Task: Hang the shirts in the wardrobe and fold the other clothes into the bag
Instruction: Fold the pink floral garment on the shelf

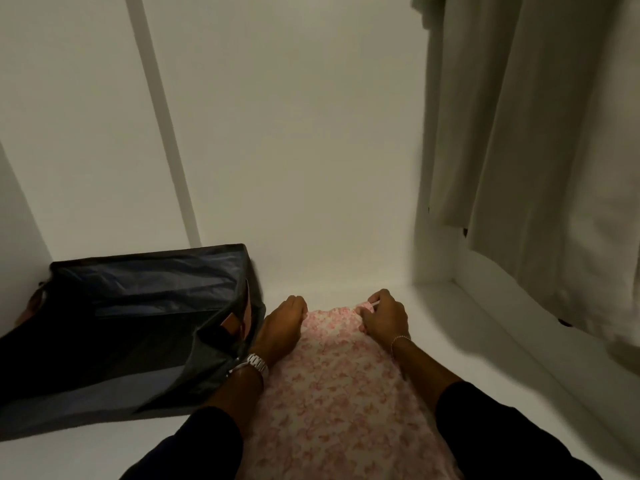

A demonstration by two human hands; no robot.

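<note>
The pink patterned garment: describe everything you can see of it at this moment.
The pink patterned garment looks like thin, soft cloth, white with a small pink print. It lies spread flat on the white surface, running from the bottom edge away from the person, right of the dark bag. The left hand grips its far left corner; the right hand pinches its far right corner. Its type cannot be told.

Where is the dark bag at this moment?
In the head view the dark bag sits on the white surface at the left, in the corner, beside the left hand and the pink floral garment.
</note>
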